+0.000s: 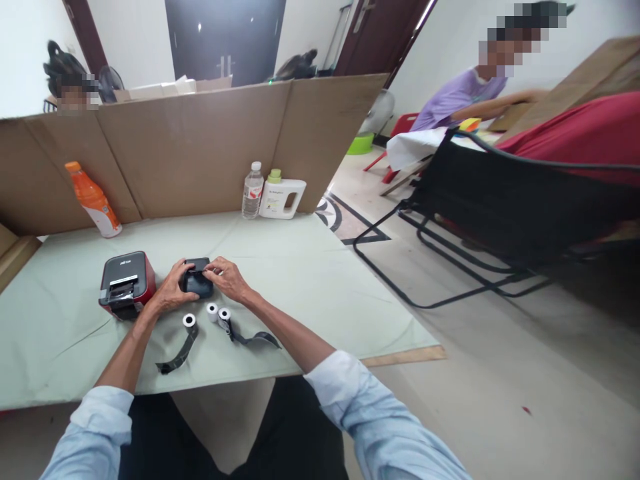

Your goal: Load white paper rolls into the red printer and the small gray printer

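On the desk, near its front edge, sits a small black device: compact, rounded, dark casing, partly hidden by your hands. Your left hand wraps its left side, grip closed on it; your right hand pinches its top edge, grip likewise closed on it. Just in front lie three small white rolls, two trailing dark strips. A red-and-black printer stands just beside your left hand. Farther back: an orange bottle, a water bottle, a white jug.
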A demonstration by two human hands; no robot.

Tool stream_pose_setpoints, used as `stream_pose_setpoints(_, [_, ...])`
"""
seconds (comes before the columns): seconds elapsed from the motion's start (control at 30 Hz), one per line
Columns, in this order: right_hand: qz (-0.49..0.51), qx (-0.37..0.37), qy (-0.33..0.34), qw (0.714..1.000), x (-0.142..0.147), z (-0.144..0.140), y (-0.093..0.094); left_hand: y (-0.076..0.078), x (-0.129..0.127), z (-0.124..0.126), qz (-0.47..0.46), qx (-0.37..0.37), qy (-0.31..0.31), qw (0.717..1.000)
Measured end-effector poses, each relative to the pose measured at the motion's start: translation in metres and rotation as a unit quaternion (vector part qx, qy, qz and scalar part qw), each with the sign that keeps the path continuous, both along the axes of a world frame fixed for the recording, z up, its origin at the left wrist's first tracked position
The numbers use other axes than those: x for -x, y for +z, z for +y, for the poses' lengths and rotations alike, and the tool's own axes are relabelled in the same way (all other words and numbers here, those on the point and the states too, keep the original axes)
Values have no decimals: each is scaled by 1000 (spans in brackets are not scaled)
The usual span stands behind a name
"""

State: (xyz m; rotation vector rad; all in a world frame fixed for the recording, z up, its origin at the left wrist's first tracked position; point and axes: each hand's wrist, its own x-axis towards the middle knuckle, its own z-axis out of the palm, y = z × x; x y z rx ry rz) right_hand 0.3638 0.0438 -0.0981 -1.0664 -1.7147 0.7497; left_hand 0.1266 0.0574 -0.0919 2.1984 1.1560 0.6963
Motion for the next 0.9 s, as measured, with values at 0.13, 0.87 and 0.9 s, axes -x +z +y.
stream_pose_setpoints(0.13, [-1,31,-32,999,1,-2,-4,-1,-3,-4,0,-5,11,1000])
stream_pose_setpoints(0.87, [0,118,-14,993,-2,-6,-21,-1,-9,-9,-11,-50,5,999])
stream_pose_setpoints(0.9, [2,116,-12,993,-2,-5,-21,-2,-9,-10,-17,-53,9,998])
